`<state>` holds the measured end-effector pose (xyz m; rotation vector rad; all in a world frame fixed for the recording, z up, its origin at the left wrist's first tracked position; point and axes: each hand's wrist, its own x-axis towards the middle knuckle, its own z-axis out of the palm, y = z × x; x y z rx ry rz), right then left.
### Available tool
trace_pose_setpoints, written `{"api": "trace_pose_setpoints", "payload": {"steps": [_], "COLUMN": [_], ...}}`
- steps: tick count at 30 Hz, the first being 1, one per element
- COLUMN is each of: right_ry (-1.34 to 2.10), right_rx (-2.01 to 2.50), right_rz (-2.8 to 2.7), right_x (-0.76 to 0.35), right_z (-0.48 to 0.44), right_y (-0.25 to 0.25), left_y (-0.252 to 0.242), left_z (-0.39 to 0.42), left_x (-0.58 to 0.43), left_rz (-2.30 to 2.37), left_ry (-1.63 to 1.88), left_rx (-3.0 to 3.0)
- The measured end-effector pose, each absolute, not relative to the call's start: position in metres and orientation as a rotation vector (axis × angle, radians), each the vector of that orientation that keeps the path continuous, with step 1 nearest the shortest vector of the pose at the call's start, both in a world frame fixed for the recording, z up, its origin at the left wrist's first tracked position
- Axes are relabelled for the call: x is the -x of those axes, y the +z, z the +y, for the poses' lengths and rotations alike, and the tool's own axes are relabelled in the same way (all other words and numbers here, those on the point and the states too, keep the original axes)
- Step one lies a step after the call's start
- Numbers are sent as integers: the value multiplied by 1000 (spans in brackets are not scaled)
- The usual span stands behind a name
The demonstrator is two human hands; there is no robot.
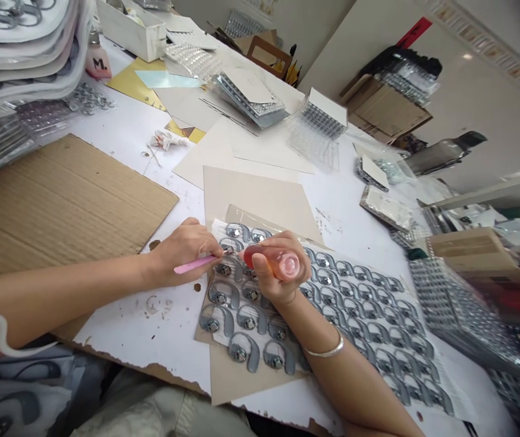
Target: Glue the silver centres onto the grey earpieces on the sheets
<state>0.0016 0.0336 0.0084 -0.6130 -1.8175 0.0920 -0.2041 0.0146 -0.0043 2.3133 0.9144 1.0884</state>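
Note:
My left hand (182, 250) is closed in a pinch on a thin pink tool (195, 263), its tip touching a grey hook-shaped piece near the top left of a clear sheet of grey pieces (355, 303). My right hand (274, 273) is wrapped round a small pink-orange bottle (282, 263), held just above the same sheet. A silver bangle (328, 350) circles my right wrist. The sheet rests on a beige card (260, 197) on the white table (123, 139).
A brown corrugated cardboard sheet (59, 200) lies at the left. Stacked trays (18, 42) stand at the far left. Blister packs of studs (251, 94), more packs (460, 309) at the right, papers and a white box (132, 27) crowd the back.

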Motion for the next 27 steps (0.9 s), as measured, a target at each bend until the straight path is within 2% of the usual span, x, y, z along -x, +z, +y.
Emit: {"api": "trace_pose_setpoints", "payload": {"steps": [12, 27], "right_ry": [164, 217], "right_rx": [649, 640], "right_rz": [-1804, -1830], "right_x": [-3, -2], "right_z": [31, 30], "right_y": [5, 4], "left_y": [-4, -4], "left_z": [21, 26], "left_x": [207, 208], "left_rz": [933, 1069], "left_ry": [1071, 871], "left_rx": [-2168, -1929]}}
